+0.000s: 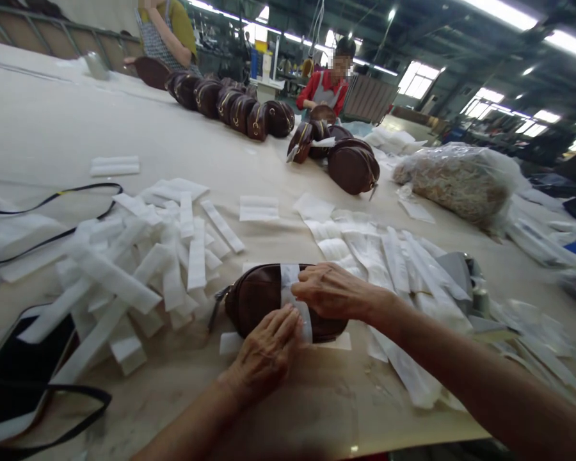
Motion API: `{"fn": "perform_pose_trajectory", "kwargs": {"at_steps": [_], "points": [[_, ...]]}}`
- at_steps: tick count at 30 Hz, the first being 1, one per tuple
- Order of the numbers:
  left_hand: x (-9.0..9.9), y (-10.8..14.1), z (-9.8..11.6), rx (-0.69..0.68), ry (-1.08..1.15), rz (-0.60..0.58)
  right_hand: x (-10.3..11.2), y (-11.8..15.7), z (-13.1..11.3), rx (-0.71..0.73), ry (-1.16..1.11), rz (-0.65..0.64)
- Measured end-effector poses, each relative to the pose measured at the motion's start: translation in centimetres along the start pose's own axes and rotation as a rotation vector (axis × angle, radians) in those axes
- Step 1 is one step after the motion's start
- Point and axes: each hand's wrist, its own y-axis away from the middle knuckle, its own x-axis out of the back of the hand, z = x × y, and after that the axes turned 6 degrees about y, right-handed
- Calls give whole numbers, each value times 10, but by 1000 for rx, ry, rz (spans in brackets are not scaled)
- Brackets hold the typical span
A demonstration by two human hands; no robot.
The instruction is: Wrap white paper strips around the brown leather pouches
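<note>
A dark brown oval bag (256,298) lies on the table in front of me, with a white strip (290,275) across its middle. My left hand (269,342) presses on the strip's lower part, fingers stretched out and close together. Over the upper right of the strip, my right hand (329,289) has its fingers curled in a pinch; the fingertips are at the strip's edge. More white material sticks out from under the bag on both sides. A zipper pull hangs at the bag's left end.
Loose white strips (134,282) are heaped at the left, near a phone (24,358) and a black cord. More white strips (388,256) lie right. Brown bags (237,112), a plastic-wrapped bundle (461,182) and two people stand farther back.
</note>
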Motion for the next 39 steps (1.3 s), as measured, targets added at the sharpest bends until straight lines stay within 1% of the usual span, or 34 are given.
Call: {"fn": "perform_pose_trajectory", "kwargs": {"at_steps": [3,6,9,11,14,16,18,20,22,24,26,27,28,29,30,31,32,34,36,39], "points": [[-2,1,0,13,19,4,-7,-18,6,33,49,-55],[-3,3,-1,11,24,6,-6,-29,8,29,41,-100],[-4,4,0,16,42,1,1,-37,9,-28,-2,-157],[-5,5,0,30,52,-7,4,-42,14,-110,-62,-143],[-5,7,0,35,56,-13,-3,-49,30,-181,-285,-97],[-5,7,0,26,47,-20,-15,-53,44,-179,-529,-111],[-6,7,-1,12,27,-29,-30,-55,59,-208,-747,-113],[-6,7,-2,-4,4,-20,-42,-54,69,-263,-848,-67],[-5,6,-3,-11,-16,0,-49,-50,71,-321,-830,25],[-4,5,-3,-19,-29,9,-51,-41,61,-398,-772,157],[-3,4,-3,-25,-34,16,-53,-27,39,-438,-689,352],[-3,3,-2,-27,-34,25,-56,-19,26,-407,-628,460],[-2,2,-2,-26,-33,35,-59,-11,11,-337,-550,569],[-1,1,-1,-21,-31,42,-63,-3,-3,-245,-459,656],[-1,0,-1,-12,-28,47,-68,3,-16,-170,-366,716],[0,0,-1,-1,-28,47,-74,9,-28,-120,-280,755],[1,0,0,10,-30,46,-80,13,-38,-112,-211,771],[2,0,1,18,-31,64,-91,19,-52,-156,-130,792],[3,2,1,14,-17,87,-98,23,-60,-189,-125,805],[3,1,1,22,10,110,-99,31,-67,-176,-244,822]]}}
